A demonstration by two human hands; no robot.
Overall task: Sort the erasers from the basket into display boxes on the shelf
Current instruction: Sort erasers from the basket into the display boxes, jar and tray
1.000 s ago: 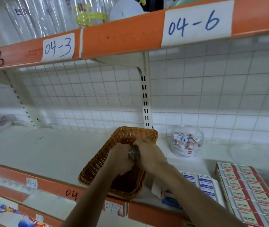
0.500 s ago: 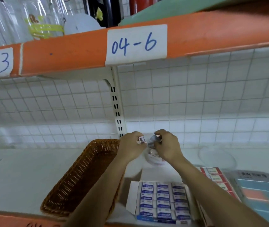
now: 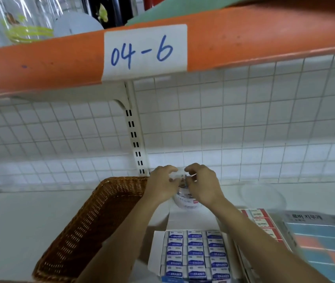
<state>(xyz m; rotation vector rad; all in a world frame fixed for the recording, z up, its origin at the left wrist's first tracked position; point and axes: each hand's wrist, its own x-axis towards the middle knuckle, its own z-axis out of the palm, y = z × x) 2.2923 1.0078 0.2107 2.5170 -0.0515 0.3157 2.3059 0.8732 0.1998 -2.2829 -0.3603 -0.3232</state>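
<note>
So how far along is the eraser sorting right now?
Looks done: the blue eraser box in front is packed in full rows. In hand: the left hand and right hand meet over the clear round tub at the back, fingers curled; what they hold is too blurred to tell. Left: the wicker basket shows no erasers where visible, but part of it is hidden.

Left of the wicker basket (image 3: 85, 231) the shelf (image 3: 19, 221) lies bare, with room to pass. Rightward a box of blue erasers (image 3: 195, 256) and further boxes (image 3: 321, 242) crowd the front, a clear tub (image 3: 185, 203) behind them, and the orange upper shelf (image 3: 60, 64) overhead.
</note>
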